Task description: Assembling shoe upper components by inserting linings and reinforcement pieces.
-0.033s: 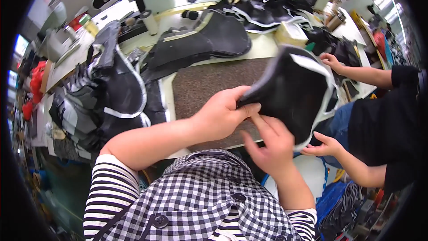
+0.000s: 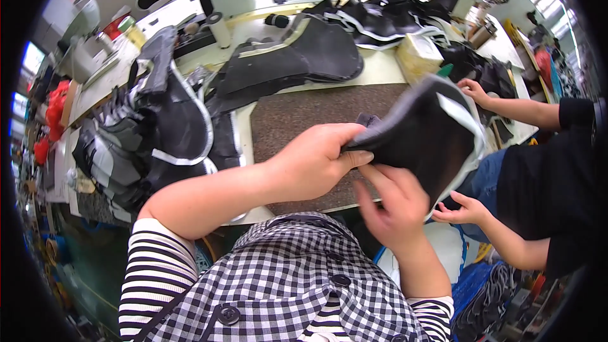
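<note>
Left hand pinched the black panel by its corner, panel extending rightward of that grip; right hand blurred just below, hold unclear; firm pinch seemed best against sagging.

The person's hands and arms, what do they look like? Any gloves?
The left hand and right hand wear no gloves. The sleeves have black and white stripes and leave both forearms bare. No watch shows.
</note>
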The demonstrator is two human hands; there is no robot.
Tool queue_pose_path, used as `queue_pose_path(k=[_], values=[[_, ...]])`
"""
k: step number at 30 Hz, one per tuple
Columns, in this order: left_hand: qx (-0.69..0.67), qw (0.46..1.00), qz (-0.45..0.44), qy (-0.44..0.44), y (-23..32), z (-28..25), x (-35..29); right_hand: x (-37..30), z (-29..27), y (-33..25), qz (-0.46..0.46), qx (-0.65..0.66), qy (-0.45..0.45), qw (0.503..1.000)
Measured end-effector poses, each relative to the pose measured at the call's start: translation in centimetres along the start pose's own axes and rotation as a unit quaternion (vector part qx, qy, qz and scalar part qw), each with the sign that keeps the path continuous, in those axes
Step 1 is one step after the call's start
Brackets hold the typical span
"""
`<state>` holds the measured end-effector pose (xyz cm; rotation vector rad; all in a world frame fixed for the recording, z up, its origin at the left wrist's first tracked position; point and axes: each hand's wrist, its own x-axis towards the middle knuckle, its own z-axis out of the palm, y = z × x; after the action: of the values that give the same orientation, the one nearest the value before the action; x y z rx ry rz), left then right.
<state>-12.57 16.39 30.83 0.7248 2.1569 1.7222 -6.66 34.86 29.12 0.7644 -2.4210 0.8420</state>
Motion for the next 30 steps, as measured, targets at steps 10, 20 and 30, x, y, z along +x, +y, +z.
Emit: queue_pose_path(k=[10,20,30], values=[[0.378,0.924,0.007,-0.051,3.2,-5.7,-5.1,3.6,-0.2,0.4,0.292,0.144,-0.076,0.942],[0.226,0.956,-0.184,-0.023,1.0,-6.2,-4.8,2.3,5.9,1.3,0.141,0.161,-0.046,0.976],[0.021,0.975,-0.218,0.042,-2.6,-5.1,-3.6,1.4,3.3,-2.5,-0.277,-0.149,-0.014,0.949]])
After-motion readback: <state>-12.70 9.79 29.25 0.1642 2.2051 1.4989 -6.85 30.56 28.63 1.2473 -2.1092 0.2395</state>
